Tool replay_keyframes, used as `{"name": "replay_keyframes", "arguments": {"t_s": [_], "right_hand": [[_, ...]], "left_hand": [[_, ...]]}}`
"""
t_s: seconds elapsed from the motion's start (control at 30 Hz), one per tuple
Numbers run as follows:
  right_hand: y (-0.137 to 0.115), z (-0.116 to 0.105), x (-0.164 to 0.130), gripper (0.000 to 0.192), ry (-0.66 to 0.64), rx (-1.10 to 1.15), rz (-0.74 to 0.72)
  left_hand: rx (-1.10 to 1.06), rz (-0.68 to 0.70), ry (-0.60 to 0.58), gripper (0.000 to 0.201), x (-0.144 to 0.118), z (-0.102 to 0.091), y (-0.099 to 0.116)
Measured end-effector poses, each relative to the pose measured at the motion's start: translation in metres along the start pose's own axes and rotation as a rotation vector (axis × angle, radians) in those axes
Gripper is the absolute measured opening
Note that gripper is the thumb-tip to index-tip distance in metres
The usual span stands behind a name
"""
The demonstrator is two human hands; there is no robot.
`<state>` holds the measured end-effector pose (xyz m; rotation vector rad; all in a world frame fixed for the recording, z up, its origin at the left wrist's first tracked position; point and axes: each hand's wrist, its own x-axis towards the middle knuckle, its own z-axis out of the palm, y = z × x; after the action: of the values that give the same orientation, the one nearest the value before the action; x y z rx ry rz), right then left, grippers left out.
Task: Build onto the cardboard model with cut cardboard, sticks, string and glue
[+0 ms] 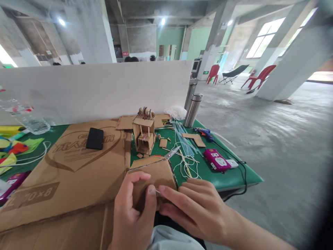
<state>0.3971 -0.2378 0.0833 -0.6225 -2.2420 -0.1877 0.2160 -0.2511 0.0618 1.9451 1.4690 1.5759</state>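
Just in front of me, my left hand [135, 205] and my right hand [197, 205] nearly meet at the fingertips. Between my left thumb and right index finger shows a thin, pale, stick-like piece [157, 191], mostly hidden by the fingers. Both hands are closed in around it. Beneath and behind them is a piece of brown cardboard [156, 170]. Across its far edge lies a pair of scissors [172, 153], blade toward the right. Farther back stands a small cardboard model [144, 133] with round discs on top and sticks inside.
A large printed cardboard sheet [78, 180] bearing a black phone [95, 138] covers the left. To the right lie white string [194, 166], clear glue sticks [183, 139], a blue glue gun [204, 133] and a purple box [216, 160]. A steel flask [193, 111] stands by the white partition [104, 90].
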Motion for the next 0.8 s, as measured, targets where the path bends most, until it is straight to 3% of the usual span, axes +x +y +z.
{"name": "replay_keyframes", "arguments": {"t_s": [0.2, 0.33, 0.4, 0.47, 0.5, 0.63, 0.8], "right_hand": [[0.003, 0.013, -0.032, 0.029, 0.160, 0.148, 0.190], [0.025, 0.026, -0.047, 0.027, 0.235, 0.257, 0.378], [0.049, 0.036, -0.051, 0.022, 0.063, 0.144, 0.541], [0.080, 0.046, -0.055, 0.023, -0.315, -0.116, 0.755], [0.096, 0.051, -0.057, 0.021, -0.391, -0.176, 0.811], [0.145, 0.062, -0.070, 0.025, -0.540, -0.329, 0.939], [0.162, 0.053, -0.084, 0.029, -0.713, -0.404, 0.975]], "left_hand": [[-0.093, -0.092, 0.020, 0.008, -0.003, -0.003, 0.000], [-0.139, -0.259, 0.111, 0.009, -0.005, 0.001, 0.007], [-0.149, -0.299, 0.129, 0.011, -0.006, 0.002, 0.009], [-0.148, -0.297, 0.135, 0.011, -0.006, 0.002, 0.010], [-0.146, -0.293, 0.140, 0.010, -0.006, 0.002, 0.010], [-0.164, -0.308, 0.163, 0.008, -0.002, 0.001, 0.010], [-0.182, -0.333, 0.170, 0.009, 0.003, -0.001, 0.011]]}}
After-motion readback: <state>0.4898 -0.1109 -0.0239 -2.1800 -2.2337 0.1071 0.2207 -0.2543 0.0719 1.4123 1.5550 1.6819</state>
